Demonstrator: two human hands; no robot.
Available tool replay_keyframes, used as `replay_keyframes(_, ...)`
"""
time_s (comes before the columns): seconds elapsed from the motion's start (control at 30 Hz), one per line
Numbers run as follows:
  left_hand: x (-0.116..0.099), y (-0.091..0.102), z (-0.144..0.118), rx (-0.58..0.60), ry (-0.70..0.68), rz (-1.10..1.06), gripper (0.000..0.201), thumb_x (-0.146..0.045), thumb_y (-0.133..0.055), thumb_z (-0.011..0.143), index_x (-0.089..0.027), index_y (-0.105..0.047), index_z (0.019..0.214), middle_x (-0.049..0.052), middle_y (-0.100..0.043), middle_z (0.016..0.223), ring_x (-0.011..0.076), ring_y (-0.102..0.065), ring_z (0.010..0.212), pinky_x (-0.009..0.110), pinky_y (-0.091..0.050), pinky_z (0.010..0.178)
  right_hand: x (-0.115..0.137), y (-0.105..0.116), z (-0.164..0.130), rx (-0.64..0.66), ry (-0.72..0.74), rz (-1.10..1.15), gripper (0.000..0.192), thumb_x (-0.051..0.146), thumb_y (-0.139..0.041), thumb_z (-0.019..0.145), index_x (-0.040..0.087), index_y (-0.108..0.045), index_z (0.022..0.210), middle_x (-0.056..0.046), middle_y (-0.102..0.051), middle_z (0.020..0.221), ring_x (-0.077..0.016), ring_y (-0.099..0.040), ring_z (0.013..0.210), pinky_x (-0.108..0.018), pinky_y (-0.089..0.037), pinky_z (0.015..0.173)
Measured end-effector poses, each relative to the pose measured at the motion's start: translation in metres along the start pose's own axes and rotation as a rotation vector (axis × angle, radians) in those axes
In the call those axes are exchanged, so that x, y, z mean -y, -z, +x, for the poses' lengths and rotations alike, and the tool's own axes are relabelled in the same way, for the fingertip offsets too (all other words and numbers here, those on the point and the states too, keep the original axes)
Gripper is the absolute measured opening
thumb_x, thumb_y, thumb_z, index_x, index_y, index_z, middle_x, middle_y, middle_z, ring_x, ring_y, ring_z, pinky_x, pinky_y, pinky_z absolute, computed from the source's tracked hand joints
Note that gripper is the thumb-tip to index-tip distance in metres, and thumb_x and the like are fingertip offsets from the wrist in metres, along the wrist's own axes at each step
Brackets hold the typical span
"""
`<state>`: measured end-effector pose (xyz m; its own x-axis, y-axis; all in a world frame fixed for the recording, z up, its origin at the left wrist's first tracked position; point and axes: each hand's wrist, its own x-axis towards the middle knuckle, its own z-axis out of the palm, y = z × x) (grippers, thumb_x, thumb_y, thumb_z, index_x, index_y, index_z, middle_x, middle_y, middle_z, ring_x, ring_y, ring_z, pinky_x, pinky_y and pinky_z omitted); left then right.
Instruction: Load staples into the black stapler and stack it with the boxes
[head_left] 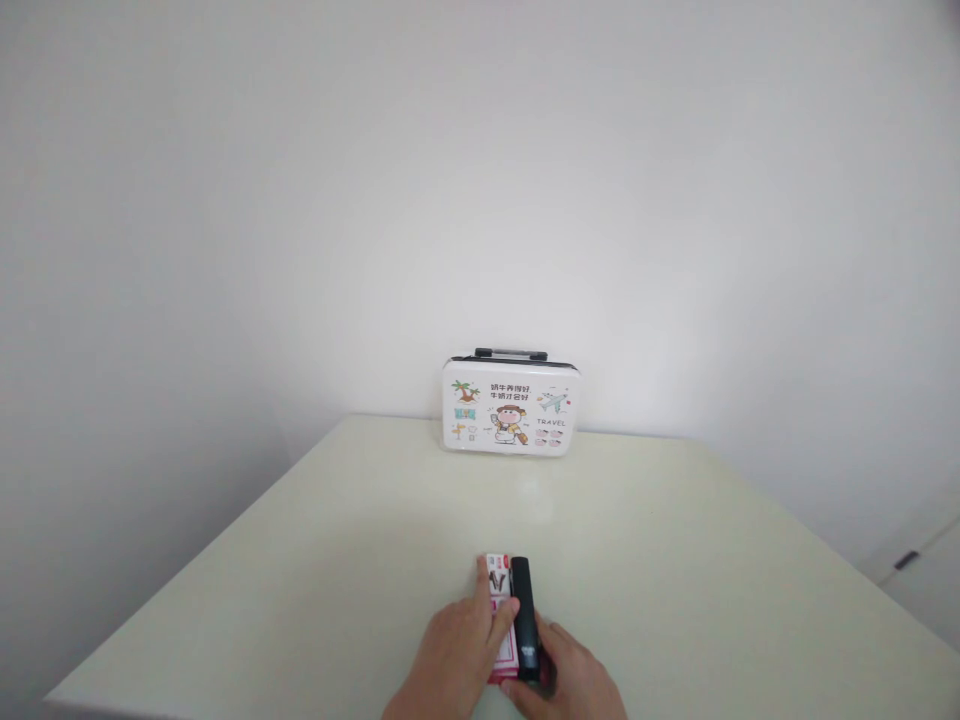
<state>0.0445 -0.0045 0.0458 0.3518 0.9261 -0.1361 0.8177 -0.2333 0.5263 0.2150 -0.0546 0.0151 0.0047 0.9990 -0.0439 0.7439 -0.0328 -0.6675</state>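
Pinching a small white and pink box [499, 582], the left hand [454, 640] has its pointing finger straight along the left side and its thumb laid over the top, with the tip near the right edge. The other fingers of this hand are folded and partly hidden. The right hand [576, 675] is closed about the near end of a black stapler [523, 605]; its fingers are bent at the right side, and its thumb reaches to the near end of the box. How strongly it presses, I cannot tell.

The box and the stapler lie side by side, the box on the left, both pointing to the far side. They are in the middle of the near part of a pale tabletop [300, 560]; whether they are a little lifted from it is not clear.

At the far edge a white case [480, 440] stands upright, well apart from the hands. It has a black handle [511, 354] on top and printed pictures: a palm tree left, a cow in a hat in the middle, an airplane right. Behind it is a plain white wall [480, 180].
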Motion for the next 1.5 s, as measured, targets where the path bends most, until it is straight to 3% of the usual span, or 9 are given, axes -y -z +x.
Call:
replay_keyframes(0.27,-0.001,0.002,-0.003,-0.021,0.034,0.023,0.084,-0.060,-0.018,0.101,-0.001,-0.006,0.160,0.020,-0.075,0.114,0.0301,-0.071,0.104,0.033,-0.046,0.085,-0.003,0.005,0.001,0.078,0.017,0.007,0.064,0.029,-0.067,0.072,0.029,-0.061,0.135,-0.005,-0.072,0.124,-0.0248,-0.069,0.109,-0.026,-0.051,0.087)
replay_keyframes(0.37,0.000,0.000,-0.006,-0.090,0.134,-0.009,0.080,-0.059,-0.016,0.102,-0.006,-0.014,0.161,0.019,-0.073,0.123,0.0295,-0.069,0.109,0.034,-0.047,0.089,-0.001,0.006,0.001,0.091,-0.002,0.022,0.082,0.026,-0.068,0.069,0.029,-0.049,0.148,-0.006,-0.068,0.134,-0.0259,-0.066,0.117,-0.027,-0.050,0.094)
replay_keyframes(0.5,-0.001,-0.010,-0.010,-0.106,0.124,0.014,0.071,-0.051,-0.014,0.103,-0.009,-0.037,0.155,0.017,-0.054,0.149,0.0282,-0.059,0.129,0.035,-0.044,0.104,0.007,0.005,0.001,0.081,-0.025,-0.017,0.079,0.028,-0.067,0.071,0.032,-0.050,0.147,-0.005,-0.070,0.130,-0.0267,-0.068,0.114,-0.029,-0.051,0.091)
replay_keyframes(0.77,0.002,-0.015,-0.012,-0.104,0.084,-0.061,0.065,-0.050,-0.018,0.104,-0.016,-0.043,0.153,0.013,-0.053,0.152,0.0255,-0.059,0.130,0.033,-0.043,0.107,0.018,0.007,-0.001,0.056,0.000,-0.011,0.063,0.030,-0.066,0.075,0.034,-0.059,0.138,-0.004,-0.075,0.119,-0.0258,-0.071,0.106,-0.027,-0.052,0.084)
replay_keyframes(0.93,0.018,-0.010,0.004,-0.290,0.155,-0.207,0.067,-0.056,-0.013,0.105,-0.018,-0.049,0.148,0.010,-0.055,0.150,0.0228,-0.051,0.138,0.034,-0.037,0.114,0.013,0.005,-0.001,0.071,-0.059,-0.048,0.088,0.030,-0.070,0.069,0.030,-0.043,0.152,-0.007,-0.070,0.133,-0.0291,-0.068,0.115,-0.029,-0.052,0.087)
replay_keyframes(1.0,0.019,-0.008,0.015,-0.285,0.146,-0.213,0.066,-0.054,-0.012,0.105,-0.019,-0.044,0.151,0.009,-0.055,0.151,0.0211,-0.052,0.137,0.033,-0.039,0.111,0.015,0.004,0.000,0.055,-0.058,-0.070,0.090,0.027,-0.071,0.068,0.031,-0.041,0.153,-0.006,-0.068,0.136,-0.0290,-0.068,0.117,-0.029,-0.052,0.087)
replay_keyframes(1.17,0.014,-0.007,0.033,-0.199,0.071,-0.119,0.054,-0.052,-0.020,0.105,-0.025,-0.062,0.127,0.008,-0.076,0.115,0.0245,-0.070,0.107,0.033,-0.048,0.091,0.024,0.010,0.001,0.077,-0.019,-0.050,0.071,0.026,-0.069,0.071,0.034,-0.055,0.140,-0.003,-0.075,0.121,-0.0254,-0.074,0.100,-0.024,-0.050,0.073)
replay_keyframes(1.27,0.012,-0.008,0.031,-0.195,0.057,-0.074,0.053,-0.051,-0.018,0.105,-0.027,-0.062,0.119,0.007,-0.077,0.097,0.0268,-0.072,0.092,0.035,-0.049,0.082,0.025,0.013,0.003,0.099,-0.002,-0.004,0.062,0.026,-0.070,0.069,0.031,-0.061,0.131,-0.003,-0.078,0.109,-0.0241,-0.074,0.090,-0.023,-0.048,0.068)
replay_keyframes(1.5,0.017,-0.010,0.013,-0.168,0.055,-0.038,0.064,-0.056,-0.015,0.104,-0.020,-0.045,0.147,0.013,-0.071,0.126,0.0261,-0.068,0.114,0.034,-0.048,0.093,0.013,0.010,0.004,0.102,0.035,0.076,0.060,0.024,-0.069,0.070,0.029,-0.062,0.130,-0.002,-0.078,0.098,-0.0213,-0.073,0.084,-0.022,-0.047,0.067)
